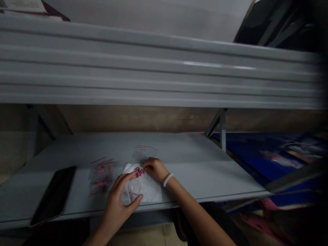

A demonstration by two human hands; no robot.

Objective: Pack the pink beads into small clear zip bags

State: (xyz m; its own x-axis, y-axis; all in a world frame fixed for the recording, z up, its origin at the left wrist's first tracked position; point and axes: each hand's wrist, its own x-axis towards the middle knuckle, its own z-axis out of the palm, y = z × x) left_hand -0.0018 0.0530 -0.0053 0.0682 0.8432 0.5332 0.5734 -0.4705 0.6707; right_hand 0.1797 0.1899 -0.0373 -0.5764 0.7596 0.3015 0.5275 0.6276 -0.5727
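A small cluster of pink and gold-brown beads (139, 172) lies on a white cloth or sheet (153, 193) near the table's front edge. Below the beads, a thin clear loop (134, 188) shows faintly; whether it joins them I cannot tell. My left hand (117, 201) is open, its thumb and index finger spread around the loop, with the index fingertip at the left of the beads. At their right side, my right hand (156, 169), wearing a white beaded bracelet (168, 179), is closed in a pinch. Whatever sits between its fingertips is too small to make out.
Clear bags with pink beads (102, 181) lie left of the sheet, beside a dark tablet-like device (54, 194). Clear zip bags (145, 152) lie behind it. A grey metal shelf (153, 75) spans above the table (192, 150). To the right is a blue surface (243, 157) with blurred items.
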